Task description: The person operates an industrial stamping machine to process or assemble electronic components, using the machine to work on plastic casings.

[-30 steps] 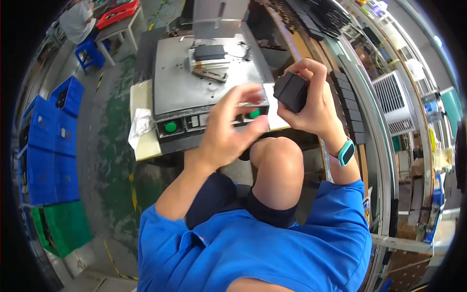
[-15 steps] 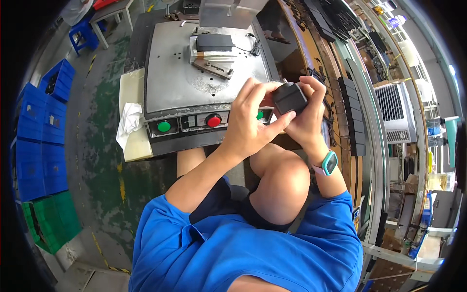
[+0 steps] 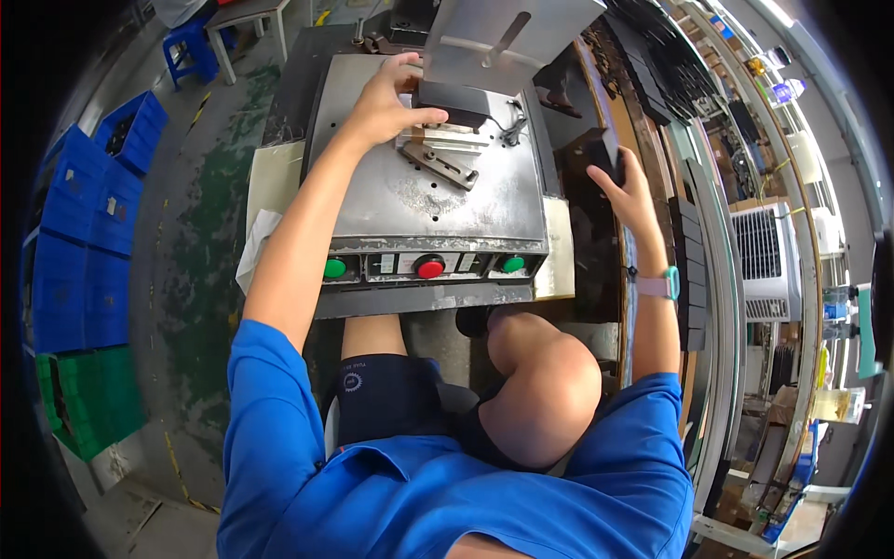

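Note:
My left hand (image 3: 380, 110) reaches over the metal-topped machine (image 3: 372, 200) and grips the left end of a flat black rectangular case (image 3: 452, 99). Its thumb lies along the near edge and the fingers are behind. The case rests on a metal fixture block (image 3: 456, 138), and a thin black cable (image 3: 512, 129) lies by its right end. A slotted metal clamp bar (image 3: 440, 168) sits just in front. Off to the right, my right hand (image 3: 635, 196) holds a dark block-shaped piece (image 3: 605, 154) between thumb and fingers, beside the machine; part of it is hidden.
A clear slotted plastic shield (image 3: 503, 42) stands over the fixture's back. Green (image 3: 513, 265) and red (image 3: 430, 268) buttons line the machine's front. Rows of black cases (image 3: 687, 270) lie along the right-hand bench. Blue bins (image 3: 70, 186) and a green bin (image 3: 93, 401) stand at left.
My hands have parted: both were around the black block in front of the machine. The left has gone forward onto the flat case; the right has carried the block away to the right.

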The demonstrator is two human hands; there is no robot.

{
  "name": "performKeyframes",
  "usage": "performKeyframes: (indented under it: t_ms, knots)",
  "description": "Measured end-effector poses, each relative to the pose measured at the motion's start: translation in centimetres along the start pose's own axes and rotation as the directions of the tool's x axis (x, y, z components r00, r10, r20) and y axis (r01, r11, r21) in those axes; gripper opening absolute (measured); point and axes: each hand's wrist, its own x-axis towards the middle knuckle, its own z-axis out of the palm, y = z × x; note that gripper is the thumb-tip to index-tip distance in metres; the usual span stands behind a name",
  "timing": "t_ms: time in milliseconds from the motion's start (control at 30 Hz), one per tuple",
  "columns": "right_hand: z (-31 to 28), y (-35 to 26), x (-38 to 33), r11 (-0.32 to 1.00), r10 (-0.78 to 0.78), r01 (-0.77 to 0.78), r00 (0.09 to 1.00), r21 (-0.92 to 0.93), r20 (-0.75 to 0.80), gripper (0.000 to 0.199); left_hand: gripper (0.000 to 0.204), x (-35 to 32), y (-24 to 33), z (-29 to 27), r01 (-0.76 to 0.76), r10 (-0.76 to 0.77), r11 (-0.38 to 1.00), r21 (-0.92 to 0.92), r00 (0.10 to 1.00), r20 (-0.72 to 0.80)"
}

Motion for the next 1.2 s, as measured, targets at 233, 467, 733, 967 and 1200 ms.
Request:
performKeyframes:
  t_ms: [233,467,733,967,1200]
  knots:
    - [9.2,-2.2,6.7,0.929,-0.346,0.331,0.935,0.162,0.074,0.057,0.082,-13.7,8.5,-1.3,0.094,-0.258,0.152,-0.984,0.965,0.052]
    - [14.9,-7.6,8.6,0.538,-0.7,0.752,0.65,-0.38,0.295,0.071,0.07,-25.4,12.2,0.1,0.192,-0.634,0.149,-0.97,0.772,0.055]
    - [6.8,-6.2,-0.8,0.832,-0.153,0.469,0.708,-0.298,0.689,0.117,0.058,-27.0,5.5,-0.6,0.283,-0.259,0.959,0.001,0.88,-0.397]
    - [6.7,-6.4,-10.3,0.862,-0.418,0.474,0.866,-0.18,0.276,0.107,0.059,-21.1,12.5,3.7,0.191,-0.293,0.867,-0.459,0.943,-0.16]
    - [-0.5,-7.6,-9.0,0.792,-0.13,-0.016,0.972,0.611,0.194,0.053,0.07,-13.9,21.5,11.9,0.151,-0.114,0.922,-0.356,0.986,0.124]
